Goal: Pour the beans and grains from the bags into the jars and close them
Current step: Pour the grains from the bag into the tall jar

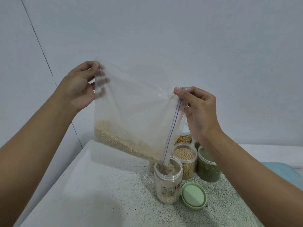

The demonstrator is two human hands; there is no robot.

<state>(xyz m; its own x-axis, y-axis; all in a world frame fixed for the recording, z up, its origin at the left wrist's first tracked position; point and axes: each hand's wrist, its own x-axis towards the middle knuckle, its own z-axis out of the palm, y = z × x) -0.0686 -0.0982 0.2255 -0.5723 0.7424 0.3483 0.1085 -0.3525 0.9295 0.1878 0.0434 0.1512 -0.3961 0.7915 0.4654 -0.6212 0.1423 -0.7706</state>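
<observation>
The bag [136, 112] hung tilted, its low zip corner dipped into the open jar [168, 181] at 5 o'clock, with grain [114, 140] banked along the bottom edge. Your left hand [80, 86] pinched the top corner at 10 o'clock. Your right hand [198, 108], nearer the jar, pinched the zip edge at 2. The jar was partly filled and its lid [193, 195] lay at its 4 o'clock.

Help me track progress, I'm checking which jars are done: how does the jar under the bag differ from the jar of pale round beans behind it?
The front jar is only partly filled with fine grain; the bean jar is full nearly to its rim with larger round beans. The bag pours into the front jar's mouth; nothing reaches the bean jar's. Both are clear, upright and seem lidless.
</observation>
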